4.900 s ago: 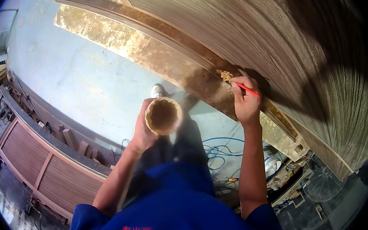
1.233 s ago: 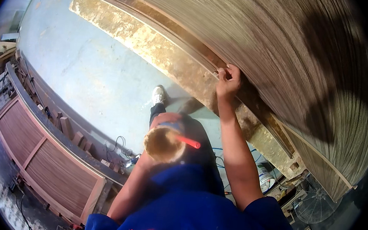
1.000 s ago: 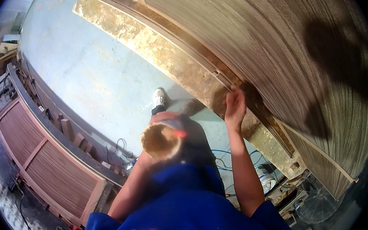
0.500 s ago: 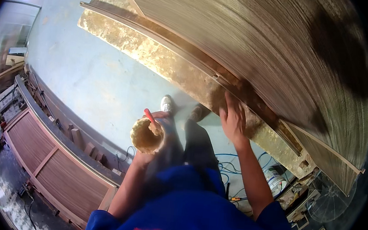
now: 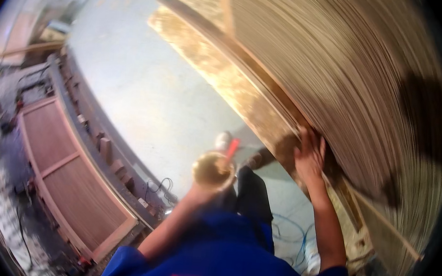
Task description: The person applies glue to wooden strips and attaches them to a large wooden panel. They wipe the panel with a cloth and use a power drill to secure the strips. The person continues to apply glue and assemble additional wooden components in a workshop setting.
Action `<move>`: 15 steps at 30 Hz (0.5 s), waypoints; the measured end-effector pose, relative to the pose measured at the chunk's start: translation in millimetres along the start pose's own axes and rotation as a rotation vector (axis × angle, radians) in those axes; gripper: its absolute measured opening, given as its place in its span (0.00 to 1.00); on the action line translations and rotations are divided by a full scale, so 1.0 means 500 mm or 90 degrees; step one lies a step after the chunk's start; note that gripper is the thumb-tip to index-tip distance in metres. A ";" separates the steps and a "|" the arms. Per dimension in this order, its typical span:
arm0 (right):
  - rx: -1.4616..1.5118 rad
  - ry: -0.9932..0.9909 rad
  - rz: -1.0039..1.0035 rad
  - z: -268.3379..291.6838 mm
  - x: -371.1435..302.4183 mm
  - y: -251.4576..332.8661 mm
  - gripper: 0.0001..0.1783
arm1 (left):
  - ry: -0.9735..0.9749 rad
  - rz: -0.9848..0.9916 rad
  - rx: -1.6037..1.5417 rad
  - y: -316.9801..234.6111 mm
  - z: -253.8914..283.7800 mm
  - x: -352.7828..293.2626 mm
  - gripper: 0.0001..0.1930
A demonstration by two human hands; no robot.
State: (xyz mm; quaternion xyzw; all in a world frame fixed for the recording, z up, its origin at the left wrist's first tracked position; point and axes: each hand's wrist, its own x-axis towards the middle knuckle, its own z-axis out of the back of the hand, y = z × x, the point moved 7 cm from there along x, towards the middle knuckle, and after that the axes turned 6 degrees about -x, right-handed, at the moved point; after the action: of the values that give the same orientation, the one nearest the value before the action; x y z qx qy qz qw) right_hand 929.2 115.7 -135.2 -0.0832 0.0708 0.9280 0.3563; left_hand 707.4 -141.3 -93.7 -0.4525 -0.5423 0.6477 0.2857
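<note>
My left hand [image 5: 205,194] is wrapped round a tub [image 5: 202,169] with a crusted, yellowish rim, held in front of my legs. A tool with a red handle [image 5: 233,147] leans out of the tub; its lower end is inside and blurred. My right hand [image 5: 311,160] reaches forward with fingers stretched out, its fingertips at a long narrow wooden strip [image 5: 253,77]. That strip lies along a stained bench board [image 5: 195,50], beside a large brown wood-grained panel [image 5: 356,60]. Whether the fingertips press on the strip I cannot tell.
A framed wooden panel [image 5: 82,199] lies on a bench at the left, with clamps along it. Small wood blocks [image 5: 105,151] sit beside that bench. Blue hoses [image 5: 294,233] coil on the floor near a white bucket [image 5: 313,256] at the lower right.
The view has swung, so the surroundings sit further right and lower. My right hand has come closer to the strip's edge. The tub stays in my left hand, tilted differently.
</note>
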 end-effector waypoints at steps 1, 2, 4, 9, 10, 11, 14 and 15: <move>-0.011 -0.034 -0.007 -0.010 -0.010 -0.005 0.40 | -0.031 0.000 -0.012 -0.001 0.006 0.000 0.31; 0.014 -0.033 -0.018 0.035 -0.003 0.016 0.40 | -0.070 -0.002 -0.023 -0.008 0.015 -0.004 0.28; 0.098 -0.094 -0.041 0.086 -0.037 0.048 0.36 | -0.120 -0.036 -0.100 -0.110 0.048 0.033 0.21; 0.214 0.004 -0.162 -0.080 -0.130 0.086 0.38 | -0.147 -0.017 -0.276 -0.128 0.166 0.088 0.30; 0.090 -0.187 -0.081 -0.136 -0.149 0.079 0.40 | -0.150 -0.040 -0.263 -0.139 0.193 0.116 0.28; 0.147 -0.139 -0.177 -0.159 -0.159 0.084 0.41 | -0.155 -0.056 -0.251 -0.144 0.220 0.136 0.27; 0.240 0.216 -0.547 -0.214 -0.184 0.122 0.38 | -0.124 0.086 -0.245 -0.101 0.329 0.271 0.27; 0.217 0.223 -0.585 -0.241 -0.204 0.112 0.36 | -0.093 0.155 -0.252 -0.096 0.357 0.319 0.27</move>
State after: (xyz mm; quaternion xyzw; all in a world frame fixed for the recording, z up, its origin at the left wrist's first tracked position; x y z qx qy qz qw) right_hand 978.8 -14.7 -227.8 -0.2003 0.2355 0.6233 0.7183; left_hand 473.5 -71.6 -91.4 -0.5138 -0.6191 0.5896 0.0716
